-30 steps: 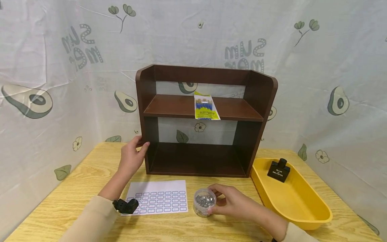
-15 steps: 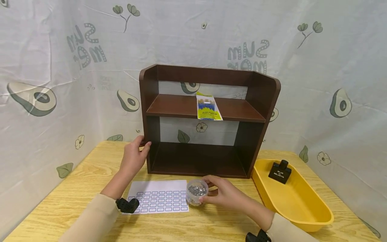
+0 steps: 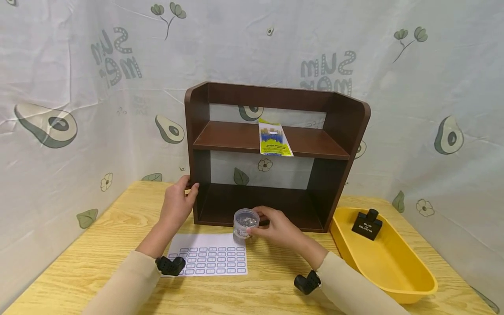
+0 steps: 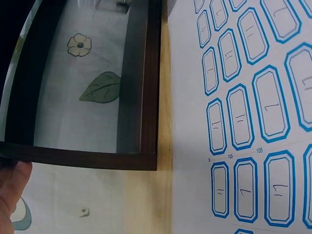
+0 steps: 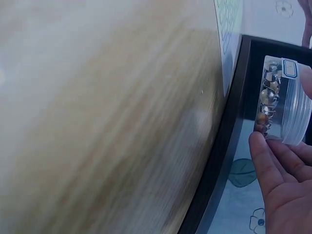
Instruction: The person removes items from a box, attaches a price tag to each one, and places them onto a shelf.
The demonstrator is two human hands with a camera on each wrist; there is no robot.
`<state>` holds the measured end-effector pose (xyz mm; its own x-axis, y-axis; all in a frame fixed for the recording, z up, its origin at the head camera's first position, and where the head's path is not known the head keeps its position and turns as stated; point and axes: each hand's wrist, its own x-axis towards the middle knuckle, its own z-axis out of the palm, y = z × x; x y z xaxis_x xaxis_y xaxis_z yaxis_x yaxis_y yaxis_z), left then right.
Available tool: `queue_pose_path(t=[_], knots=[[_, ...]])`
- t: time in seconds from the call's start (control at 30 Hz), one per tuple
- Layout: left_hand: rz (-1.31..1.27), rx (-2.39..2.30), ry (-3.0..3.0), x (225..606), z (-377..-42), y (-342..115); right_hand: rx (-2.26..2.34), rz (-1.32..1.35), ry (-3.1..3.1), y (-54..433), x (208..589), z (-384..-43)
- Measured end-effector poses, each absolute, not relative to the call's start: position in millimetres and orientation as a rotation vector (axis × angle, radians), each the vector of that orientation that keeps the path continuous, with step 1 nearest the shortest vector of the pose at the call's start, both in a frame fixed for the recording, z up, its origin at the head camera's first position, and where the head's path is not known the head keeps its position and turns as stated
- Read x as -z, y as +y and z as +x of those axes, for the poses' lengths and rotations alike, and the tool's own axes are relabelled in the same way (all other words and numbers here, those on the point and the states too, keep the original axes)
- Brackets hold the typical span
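Note:
My right hand (image 3: 277, 225) holds a small clear round jar (image 3: 241, 229) by its side, with fingers and thumb curled round it. Shiny silver beads (image 5: 268, 97) fill part of the jar, and a small blue-bordered label (image 5: 290, 68) sticks to its wall. In the head view the jar is in front of the lower compartment of a dark brown two-tier shelf (image 3: 240, 136), overlapping its front edge. My left hand (image 3: 179, 201) grips the shelf's left side panel, thumb at the front edge and fingers on the outer side.
A sheet of blue-bordered labels (image 3: 210, 258) lies before the shelf. On the upper tier, a yellow-and-blue packet (image 3: 274, 139) overhangs the front. At right stands a yellow tray (image 3: 393, 267) with a black bottle (image 3: 367, 225) inside. A patterned curtain (image 3: 244, 43) hangs behind.
My right hand has carried the jar forward and left, from the table beside the label sheet up to the lower compartment's front edge. My left hand stays at the side panel.

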<state>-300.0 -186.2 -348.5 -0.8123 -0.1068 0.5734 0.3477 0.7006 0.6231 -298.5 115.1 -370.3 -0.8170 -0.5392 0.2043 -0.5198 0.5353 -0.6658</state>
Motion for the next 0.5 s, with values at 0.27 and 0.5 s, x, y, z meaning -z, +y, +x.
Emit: queue_pose_path(t=[0.27,0.5], knots=[[-0.173,1.006,-2.326,347,-300,-184,1.139,-0.883,2.785,106,371,-320],[-0.16,0.974,-2.319,348,-300,-184,1.147,-0.861,2.759,100,375,-329]])
